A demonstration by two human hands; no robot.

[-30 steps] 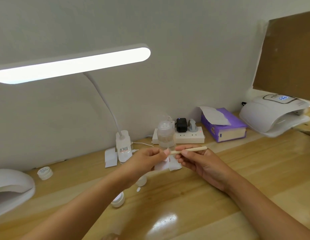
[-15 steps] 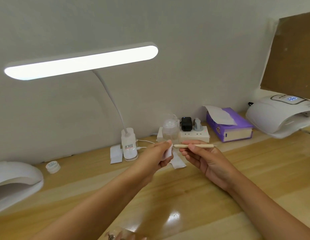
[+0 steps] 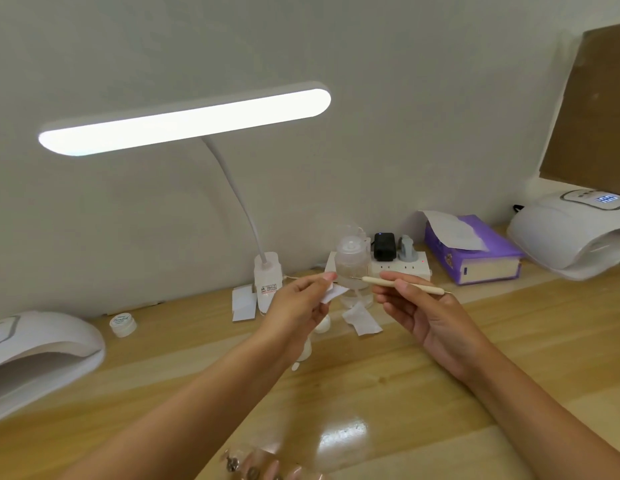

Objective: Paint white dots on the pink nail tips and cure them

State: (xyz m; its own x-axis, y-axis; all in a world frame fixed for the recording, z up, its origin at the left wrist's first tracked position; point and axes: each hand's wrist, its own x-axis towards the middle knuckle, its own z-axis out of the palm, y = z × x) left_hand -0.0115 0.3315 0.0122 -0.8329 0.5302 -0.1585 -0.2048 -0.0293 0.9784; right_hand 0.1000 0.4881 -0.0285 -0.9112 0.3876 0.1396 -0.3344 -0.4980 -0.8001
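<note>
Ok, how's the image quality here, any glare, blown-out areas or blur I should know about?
Head view: the lit white bar-shaped desk lamp is blown out; a bright glare patch sits on the glossy wooden tabletop; the pink nail tips at the bottom edge are blurred; the thin cream dotting tool in the right hand is sharp.

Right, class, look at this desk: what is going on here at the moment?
At a wooden table under a lit desk lamp, a person's right hand pinches a thin dotting tool, held level in the air. The left hand pinches a white paper scrap close to the tool's tip. The left curing lamp and right curing lamp stand at the table's ends. No nail tip is being dotted at this instant.
</note>
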